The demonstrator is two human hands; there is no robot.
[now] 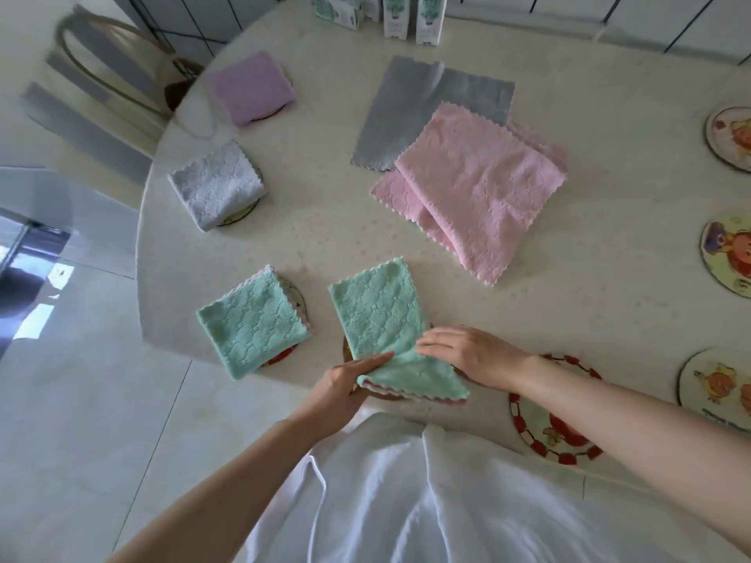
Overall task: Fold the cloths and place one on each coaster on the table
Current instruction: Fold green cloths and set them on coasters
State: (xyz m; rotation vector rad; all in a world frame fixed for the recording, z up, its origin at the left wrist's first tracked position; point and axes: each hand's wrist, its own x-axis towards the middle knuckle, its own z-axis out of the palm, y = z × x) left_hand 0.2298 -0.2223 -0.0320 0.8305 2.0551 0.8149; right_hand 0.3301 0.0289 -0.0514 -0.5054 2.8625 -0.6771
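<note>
Fingers (376,360) of the left hand (345,386) lay straight along the near-left edge of the green cloth (378,314). I could not tell whether the thumb was tucked under the fold. The right hand (473,355) rested flat on the cloth's right side, fingers extended, gripping nothing. The near end of this cloth was doubled over, its far end stretched out on the table (325,237), and a coaster rim (386,396) showed beneath it.

Along the left side, three coasters looked served: a folded lilac cloth (252,87), a folded pale grey cloth (217,184) and a folded green one (250,329) each sat on its own coaster. Mid-table, well apart from the hands, a grey cloth (430,111) lay flat and unfolded, partly under what seemed to be two pink cloths (479,188), also unfolded. To the right, a red-rimmed coaster (544,436) just beside the right forearm and three more coasters (727,258) at the table's far right edge stood bare.

I judged the work near halfway: the fourth cloth mid-fold, three cloths untouched, four coasters unfilled.
</note>
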